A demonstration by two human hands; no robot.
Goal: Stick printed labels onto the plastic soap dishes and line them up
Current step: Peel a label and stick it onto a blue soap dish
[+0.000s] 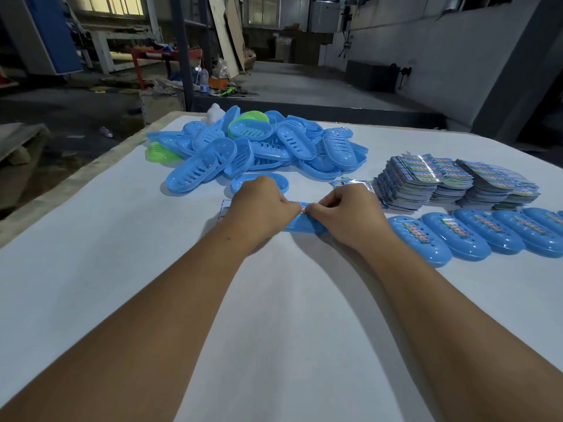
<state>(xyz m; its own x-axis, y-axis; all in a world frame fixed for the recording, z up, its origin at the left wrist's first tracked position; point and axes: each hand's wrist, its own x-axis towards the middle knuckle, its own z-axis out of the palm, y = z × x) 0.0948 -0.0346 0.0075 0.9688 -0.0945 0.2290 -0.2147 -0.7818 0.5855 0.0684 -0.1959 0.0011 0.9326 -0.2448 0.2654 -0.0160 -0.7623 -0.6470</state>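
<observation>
A blue soap dish [300, 224] lies upside down on the white table, mostly hidden under my hands. My left hand [262, 205] and my right hand [344, 208] meet above it and pinch a printed label [304, 207] between their fingertips on the dish's top. A row of labelled blue dishes [475, 236] runs off to the right. Stacks of printed labels [451, 182] stand behind that row. A heap of unlabelled blue and green dishes [259, 147] lies at the back.
One loose blue dish [275, 179] lies just beyond my left hand. A loose label sheet [342, 182] lies behind my right hand, another paper edge [224, 206] left of my left hand. The table [122, 239] ends at the left and back over a workshop floor.
</observation>
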